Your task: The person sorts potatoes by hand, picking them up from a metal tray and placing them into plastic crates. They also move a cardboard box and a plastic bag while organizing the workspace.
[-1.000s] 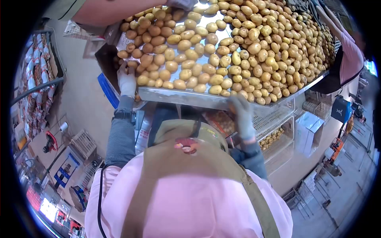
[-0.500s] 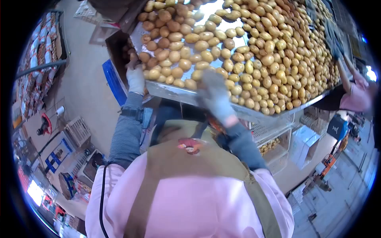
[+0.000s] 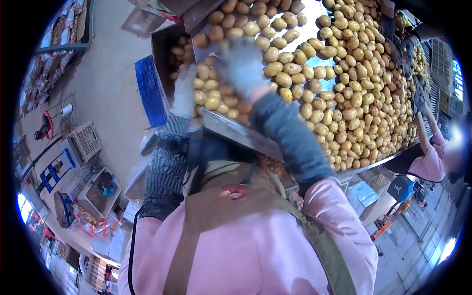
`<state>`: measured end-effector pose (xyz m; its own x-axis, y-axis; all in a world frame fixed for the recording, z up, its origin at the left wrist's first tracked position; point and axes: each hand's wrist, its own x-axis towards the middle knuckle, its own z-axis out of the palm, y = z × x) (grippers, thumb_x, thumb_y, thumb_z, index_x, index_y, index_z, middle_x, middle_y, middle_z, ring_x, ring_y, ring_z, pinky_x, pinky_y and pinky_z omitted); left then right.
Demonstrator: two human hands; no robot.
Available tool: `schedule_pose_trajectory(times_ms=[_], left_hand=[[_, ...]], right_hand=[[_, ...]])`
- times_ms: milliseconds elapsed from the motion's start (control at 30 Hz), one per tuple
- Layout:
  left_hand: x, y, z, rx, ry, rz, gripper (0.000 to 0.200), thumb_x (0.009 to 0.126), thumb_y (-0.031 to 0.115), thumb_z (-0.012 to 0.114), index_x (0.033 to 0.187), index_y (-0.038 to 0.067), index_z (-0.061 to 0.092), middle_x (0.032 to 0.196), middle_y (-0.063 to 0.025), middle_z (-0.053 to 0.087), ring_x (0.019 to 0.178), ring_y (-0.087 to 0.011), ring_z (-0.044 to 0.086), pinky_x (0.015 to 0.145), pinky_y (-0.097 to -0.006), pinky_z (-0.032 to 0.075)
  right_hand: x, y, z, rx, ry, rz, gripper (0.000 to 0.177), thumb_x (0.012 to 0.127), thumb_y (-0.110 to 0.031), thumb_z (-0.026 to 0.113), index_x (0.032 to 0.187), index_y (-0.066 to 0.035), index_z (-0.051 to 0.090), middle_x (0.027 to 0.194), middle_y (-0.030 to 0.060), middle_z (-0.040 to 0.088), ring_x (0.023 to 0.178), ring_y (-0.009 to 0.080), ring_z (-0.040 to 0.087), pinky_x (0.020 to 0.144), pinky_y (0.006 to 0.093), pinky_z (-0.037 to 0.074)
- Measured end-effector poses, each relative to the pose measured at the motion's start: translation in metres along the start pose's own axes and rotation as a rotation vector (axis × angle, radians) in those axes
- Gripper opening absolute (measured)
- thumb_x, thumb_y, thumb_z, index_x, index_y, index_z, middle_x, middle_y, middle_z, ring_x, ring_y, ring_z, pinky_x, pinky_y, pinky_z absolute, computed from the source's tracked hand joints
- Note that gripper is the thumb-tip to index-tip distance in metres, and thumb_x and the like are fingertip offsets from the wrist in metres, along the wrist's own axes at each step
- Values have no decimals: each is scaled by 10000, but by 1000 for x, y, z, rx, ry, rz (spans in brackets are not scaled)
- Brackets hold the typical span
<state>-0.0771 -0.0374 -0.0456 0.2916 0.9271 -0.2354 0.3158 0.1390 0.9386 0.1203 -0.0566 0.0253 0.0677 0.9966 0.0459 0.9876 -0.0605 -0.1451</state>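
Many round yellow-brown potatoes cover a metal sorting table. My right hand, in a pale glove, is over the potatoes near the table's left end and smeared by motion, so its fingers cannot be made out. My left hand, also gloved, is at the table's left corner, beside a dark box with potatoes inside. Its fingers are blurred and partly hidden, and whether it holds anything cannot be seen.
A blue panel stands left of the box. Crates and filled bags are on the left. At the far right a co-worker in pink reaches toward the table.
My right hand has moved left and away from my body across the potatoes. My view has shifted, and my left hand remains by the box at the table's corner.
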Motion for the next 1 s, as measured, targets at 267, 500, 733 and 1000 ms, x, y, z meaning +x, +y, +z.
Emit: schedule_pose_trajectory(times_ms=[267,500,733,1000], left_hand=[[-32,53,20,-57,-85,-131,606,1058,263,560,1575,55,324,1544,-139,425,1377,-213,444,1144,-323,376],[-14,26,-13,-272,55,-239,595,1055,329,552,1537,27,377,1366,-170,549,1269,-239,511,1046,-344,446],[8,30,-21,-32,34,-95,590,1014,309,624,1516,68,430,1383,-164,565,1216,-226,561,1037,-329,446],[34,37,-6,559,155,313,374,947,260,633,1281,92,633,1331,-197,612,1218,-371,590,1015,-424,484]], right_hand=[[-178,-15,-2,376,-53,131,544,746,-197,766,1274,-179,635,1268,117,570,1168,348,548,971,504,418],[-89,-51,-1,487,50,-195,386,807,-200,712,1182,-141,640,1222,121,626,1141,296,603,961,470,465],[34,56,21,94,109,240,429,897,-438,649,1202,-136,664,1241,118,607,1246,374,498,1035,574,385],[-140,-1,-6,63,-175,126,584,879,-388,661,1425,-223,536,1517,73,472,1442,342,379,1151,659,227]])
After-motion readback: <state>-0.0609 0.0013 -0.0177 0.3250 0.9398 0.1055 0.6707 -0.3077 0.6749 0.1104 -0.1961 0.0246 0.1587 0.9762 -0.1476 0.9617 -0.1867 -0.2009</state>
